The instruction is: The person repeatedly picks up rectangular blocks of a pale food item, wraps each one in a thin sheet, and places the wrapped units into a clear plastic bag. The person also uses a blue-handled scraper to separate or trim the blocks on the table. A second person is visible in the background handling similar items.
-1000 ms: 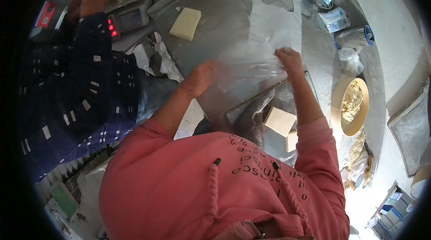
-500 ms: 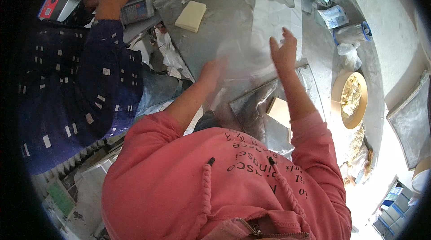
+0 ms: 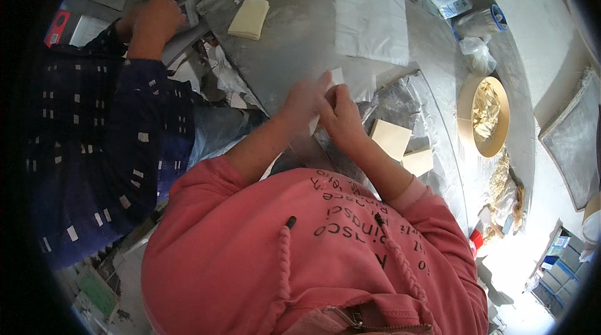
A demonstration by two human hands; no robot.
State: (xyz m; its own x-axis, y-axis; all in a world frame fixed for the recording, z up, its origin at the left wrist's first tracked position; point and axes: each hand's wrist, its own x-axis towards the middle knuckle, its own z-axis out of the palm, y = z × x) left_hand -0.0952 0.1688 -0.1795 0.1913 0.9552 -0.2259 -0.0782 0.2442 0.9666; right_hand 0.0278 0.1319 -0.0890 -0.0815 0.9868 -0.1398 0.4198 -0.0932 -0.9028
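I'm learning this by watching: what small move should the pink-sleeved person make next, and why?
Perhaps ease the right hand slightly away from the left hand, opening out the pale, thin material between them: the hands are close together and only small bits of it show, though blur hides the exact grip.

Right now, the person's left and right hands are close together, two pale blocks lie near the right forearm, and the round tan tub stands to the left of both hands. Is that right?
Not quite: the head view shows the round tan tub to the right of both hands. The left hand and right hand are close together, and two pale blocks lie near the right forearm.
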